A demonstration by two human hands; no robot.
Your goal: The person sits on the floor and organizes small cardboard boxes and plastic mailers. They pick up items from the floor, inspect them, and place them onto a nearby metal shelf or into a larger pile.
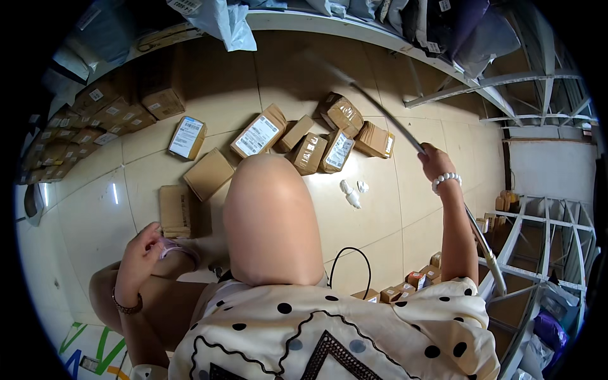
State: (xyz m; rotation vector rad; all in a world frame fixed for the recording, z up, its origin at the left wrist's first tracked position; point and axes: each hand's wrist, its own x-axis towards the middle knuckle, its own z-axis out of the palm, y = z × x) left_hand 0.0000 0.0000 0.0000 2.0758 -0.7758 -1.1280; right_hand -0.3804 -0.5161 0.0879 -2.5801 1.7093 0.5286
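Observation:
My right hand (438,163), with a white bead bracelet at the wrist, is wrapped around a long metal pole (386,114). The pole slants from beside my right forearm to the floor below the far shelf, and its far end is smeared by motion. Beyond my bent knee lie several taped brown cardboard boxes (258,132), some with white labels. Small crumpled white scraps (350,194) lie on the tiles nearer me. At the left, my left hand (140,254) hangs loosely open by a pink shoe (174,247), its fingers bent and apart, seemingly holding nothing.
Stacked boxes (82,136) line the left side. A low shelf (329,26) bearing plastic-wrapped parcels crosses the far side. White metal racks (538,218) stand to the right. A black cable loop (350,250) rises beside my knee, and small boxes (405,288) sit near my right elbow.

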